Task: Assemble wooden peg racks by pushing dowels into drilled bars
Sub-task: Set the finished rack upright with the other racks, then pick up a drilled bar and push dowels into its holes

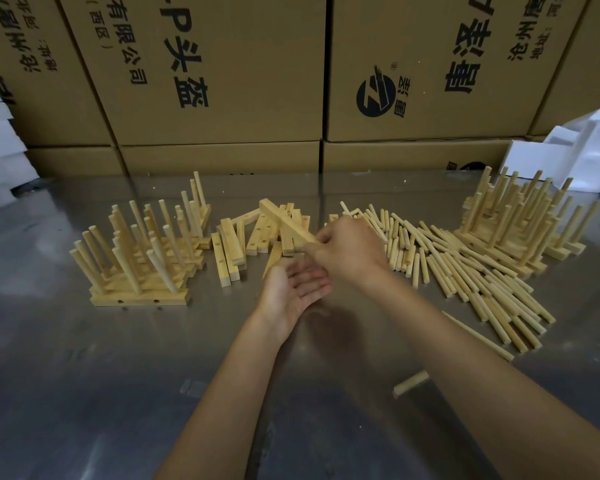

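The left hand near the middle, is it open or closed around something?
Open. The left hand lies palm up with fingers straight and nothing in it, just below the right hand, which holds a wooden bar.

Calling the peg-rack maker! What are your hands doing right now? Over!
Right hand grips a drilled bar above the bar pile. Left hand open, palm up, empty. Loose dowels alongside. Nothing blocking.

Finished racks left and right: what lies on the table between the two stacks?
Head view: between the left rack stack and right rack stack lie drilled bars, then loose dowels, with both hands over them.
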Demonstrator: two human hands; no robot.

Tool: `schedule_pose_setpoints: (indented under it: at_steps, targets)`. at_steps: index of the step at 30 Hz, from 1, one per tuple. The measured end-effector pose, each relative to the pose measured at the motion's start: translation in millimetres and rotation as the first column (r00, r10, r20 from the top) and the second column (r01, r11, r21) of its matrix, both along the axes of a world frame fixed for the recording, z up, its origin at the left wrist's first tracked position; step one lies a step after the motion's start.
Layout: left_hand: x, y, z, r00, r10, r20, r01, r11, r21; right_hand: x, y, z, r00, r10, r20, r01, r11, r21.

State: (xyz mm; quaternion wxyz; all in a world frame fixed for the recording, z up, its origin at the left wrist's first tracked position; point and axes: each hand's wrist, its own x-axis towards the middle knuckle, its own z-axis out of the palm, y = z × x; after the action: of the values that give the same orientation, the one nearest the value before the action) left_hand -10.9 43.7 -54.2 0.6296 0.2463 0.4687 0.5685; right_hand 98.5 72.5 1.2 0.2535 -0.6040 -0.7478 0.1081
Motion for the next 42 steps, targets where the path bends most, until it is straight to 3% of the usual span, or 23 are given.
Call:
schedule_pose_setpoints:
  at_steps: [3,5,7,10,13,15,17,20,22,24,38,42]
  targets:
    - [-1.2,-2.0,2.9,0.999,0.024,0.038,-0.028,0.996,0.09,29.2,-24.7,-10.8,0.992,-0.026,0.122,-0.005,0.969,0.248]
    - [1.3,-3.9,3.8,1.0,0.009,0.019,-0.012,0.988,0.156,41.2,-39.0,-19.7,0.975,0.003,0.224,-0.094,0.914,0.396]
    - [5.6,-7.0,3.3,1.0,-0.01,0.015,0.007,0.981,0.192,47.5,-51.6,-28.0,0.959,0.037,0.281,-0.166,0.876,0.453]
    - [6.2,-9.7,2.2,0.998,-0.039,0.04,0.03,0.98,0.198,51.3,-62.7,-37.9,0.949,0.16,0.27,-0.265,0.87,0.415]
    - [4.1,-11.7,4.2,0.999,-0.043,0.029,0.037,0.982,0.187,56.4,-61.2,-40.3,0.958,0.268,0.101,-0.286,0.909,0.302]
    - [2.7,-11.4,4.1,0.999,-0.031,0.02,0.027,0.981,0.193,67.1,-53.5,-39.6,0.973,0.215,-0.089,-0.188,0.951,0.245]
    - [2.5,-11.6,4.1,1.0,-0.025,-0.011,0.027,0.979,0.2,88.2,-43.6,-39.1,0.981,0.055,-0.183,-0.008,0.969,0.246]
    - [2.8,-10.6,2.8,0.999,-0.031,-0.044,0.04,0.977,0.21,133.3,-30.3,-40.8,0.956,-0.289,-0.04,0.29,0.929,0.229]
    - [2.5,-9.8,1.1,0.998,-0.04,-0.05,0.05,0.975,0.218,156.0,-25.0,-42.3,0.914,-0.404,0.04,0.398,0.911,0.11]
    - [2.8,-10.1,1.0,0.997,-0.05,-0.065,0.064,0.973,0.223,162.6,-22.9,-43.8,0.903,-0.426,0.059,0.426,0.904,0.023]
    - [6.1,-14.6,3.4,0.986,-0.1,-0.135,0.126,0.971,0.201,148.2,-22.8,-45.8,0.902,-0.421,0.098,0.431,0.893,-0.129]
    - [5.6,-14.9,5.6,0.986,-0.117,-0.121,0.139,0.972,0.191,147.9,-26.5,-42.0,0.9,-0.435,-0.04,0.436,0.899,0.039]
